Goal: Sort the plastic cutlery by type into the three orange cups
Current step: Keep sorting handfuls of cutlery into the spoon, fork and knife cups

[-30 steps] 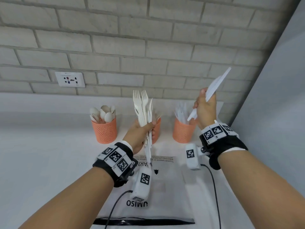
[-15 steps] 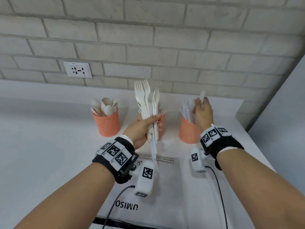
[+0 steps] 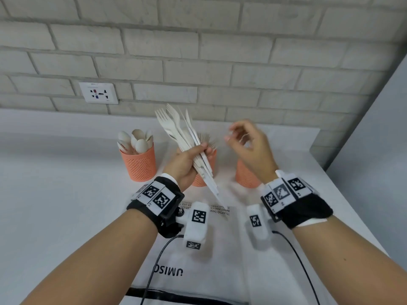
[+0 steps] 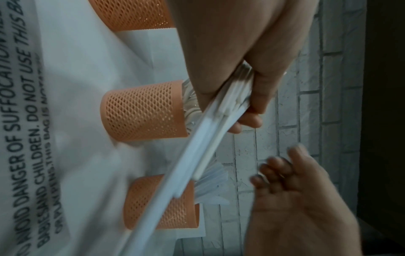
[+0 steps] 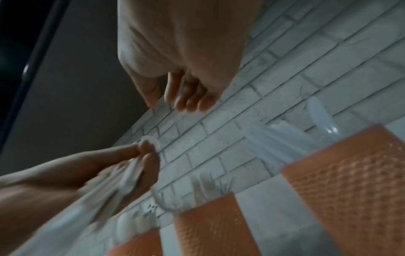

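While my left hand [image 3: 187,164] stays out of it here, clamped round a bundle of forks and knives [image 3: 187,146] tilted toward eleven o'clock, my right hand [image 3: 251,148] hangs at its three o'clock, fingers loosely curled, holding nothing. Behind stand three orange cups: spoon cup [image 3: 139,165] at nine o'clock, middle cup [image 4: 142,110], right cup [image 3: 245,176].

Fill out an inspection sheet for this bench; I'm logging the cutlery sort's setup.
Surface: white countertop, a printed plastic bag flat on it.
Job's things: three orange mesh cups; left cup holds white spoons; middle cup and right cup hold white cutlery.
Clutter: nothing seen.
Grippers: left hand grips a bundle of white plastic forks and knives; right hand empty, fingers loosely curled.
Cables: black wrist-camera cables over the bag.
Surroundings: grey brick wall, wall socket.
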{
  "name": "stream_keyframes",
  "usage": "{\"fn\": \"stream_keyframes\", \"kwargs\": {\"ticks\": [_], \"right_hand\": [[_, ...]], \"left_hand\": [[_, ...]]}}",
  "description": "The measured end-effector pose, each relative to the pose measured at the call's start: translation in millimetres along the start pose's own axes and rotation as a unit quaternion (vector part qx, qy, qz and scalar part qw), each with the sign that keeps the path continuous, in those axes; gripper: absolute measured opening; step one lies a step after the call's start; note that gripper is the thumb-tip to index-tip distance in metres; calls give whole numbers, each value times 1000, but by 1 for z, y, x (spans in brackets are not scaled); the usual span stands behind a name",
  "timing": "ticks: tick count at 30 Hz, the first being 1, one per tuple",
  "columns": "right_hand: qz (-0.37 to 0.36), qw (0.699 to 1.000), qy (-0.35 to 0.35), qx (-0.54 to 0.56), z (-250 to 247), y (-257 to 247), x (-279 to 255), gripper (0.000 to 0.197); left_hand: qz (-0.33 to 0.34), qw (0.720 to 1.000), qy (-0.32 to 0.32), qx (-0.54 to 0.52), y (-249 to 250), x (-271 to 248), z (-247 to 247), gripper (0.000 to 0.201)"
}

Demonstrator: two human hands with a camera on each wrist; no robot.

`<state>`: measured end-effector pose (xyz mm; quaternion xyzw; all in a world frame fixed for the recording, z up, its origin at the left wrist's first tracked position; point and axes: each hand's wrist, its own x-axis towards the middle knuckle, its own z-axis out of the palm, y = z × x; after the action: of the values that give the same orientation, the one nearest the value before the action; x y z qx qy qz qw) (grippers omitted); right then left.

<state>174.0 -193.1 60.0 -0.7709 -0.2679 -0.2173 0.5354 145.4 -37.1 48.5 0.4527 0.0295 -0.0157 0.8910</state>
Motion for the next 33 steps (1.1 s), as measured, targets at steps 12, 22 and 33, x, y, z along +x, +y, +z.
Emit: {"fn": "stream_keyframes", "kwargs": {"ticks": [12, 22, 33], "right_hand": [[282, 894, -267, 224, 36, -16, -48, 19], [346, 831, -327, 287, 21, -9, -51, 21], [366, 825, -388, 187, 37, -20, -44, 11]], "left_hand": [[17, 998, 17, -50, 25, 0, -23, 14], [30, 993, 50, -101, 41, -7, -43, 18], [30, 990, 68, -122, 37, -5, -60, 13]]}}
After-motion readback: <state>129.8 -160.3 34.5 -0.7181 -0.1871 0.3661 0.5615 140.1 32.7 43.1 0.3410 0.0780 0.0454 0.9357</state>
